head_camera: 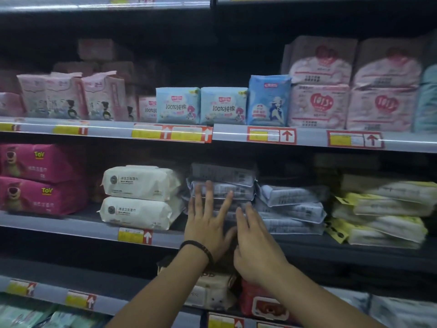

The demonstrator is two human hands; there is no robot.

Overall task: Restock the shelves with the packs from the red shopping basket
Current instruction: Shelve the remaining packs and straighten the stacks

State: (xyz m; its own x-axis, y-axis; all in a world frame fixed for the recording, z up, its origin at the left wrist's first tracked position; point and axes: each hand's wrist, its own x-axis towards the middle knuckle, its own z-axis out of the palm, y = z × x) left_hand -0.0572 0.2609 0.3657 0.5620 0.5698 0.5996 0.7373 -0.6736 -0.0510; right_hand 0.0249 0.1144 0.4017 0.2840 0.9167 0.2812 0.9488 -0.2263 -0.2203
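Grey packs (223, 183) glossy plastic film; shelf edge (71, 227) smooth, metal-like

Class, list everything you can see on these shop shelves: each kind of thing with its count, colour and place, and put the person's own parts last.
Bear-print packs: two, magenta, stacked, middle shelf far left.
Wipe packs: two, white, stacked, middle shelf.
Flat packs: grey-blue, two stacks, middle shelf centre; count unclear.
Yellow-edged packs: several, white, middle shelf right.
Small packs: two, light blue, upper shelf centre.
Tall pack: one, blue, upper shelf.
Pink packs: several, upper shelf right.
Price tags: yellow with red, shelf edges.
Left hand: open, flat on the left flat-pack stack.
Right hand: open, beside it.
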